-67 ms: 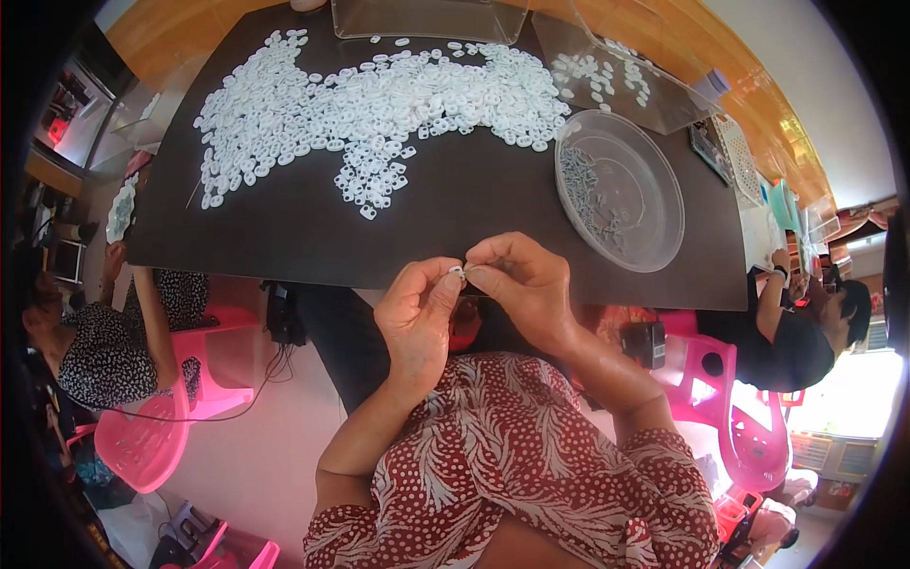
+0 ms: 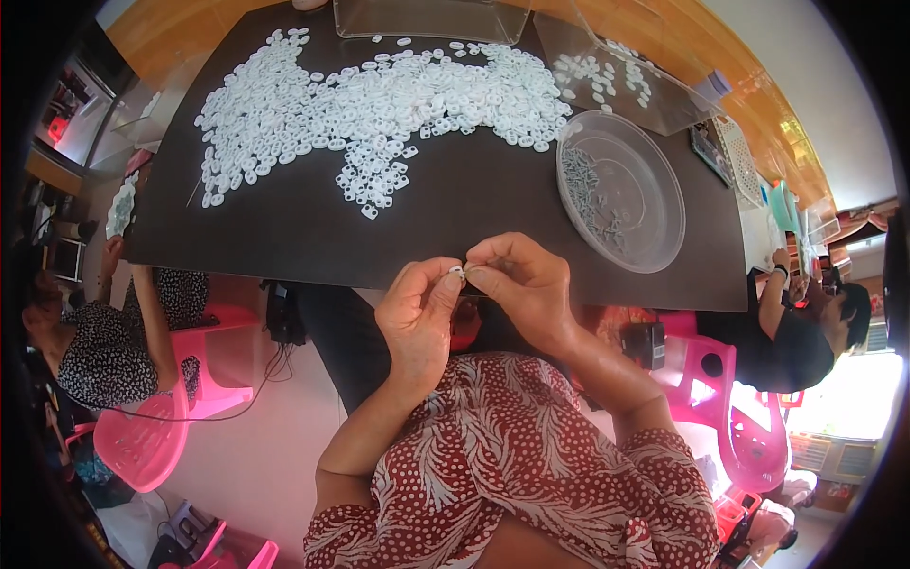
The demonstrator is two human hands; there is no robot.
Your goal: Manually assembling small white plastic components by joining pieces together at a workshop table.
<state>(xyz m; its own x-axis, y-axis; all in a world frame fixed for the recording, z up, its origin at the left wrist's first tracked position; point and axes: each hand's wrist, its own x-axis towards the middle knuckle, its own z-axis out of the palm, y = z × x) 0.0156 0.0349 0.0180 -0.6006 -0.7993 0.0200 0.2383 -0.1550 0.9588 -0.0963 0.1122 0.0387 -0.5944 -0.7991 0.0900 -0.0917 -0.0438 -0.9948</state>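
My left hand and my right hand meet at the near edge of the dark table. Between the fingertips of both hands sits one small white plastic piece. The left thumb and forefinger pinch it; the right fingertips press against it from the other side. A wide heap of the same white pieces covers the far half of the table. To the right stands a round clear dish with small grey metal parts inside.
Clear plastic trays stand at the table's far edge, one holding some white pieces. Pink plastic chairs stand left and right below the table. One person sits at the left, another at the right.
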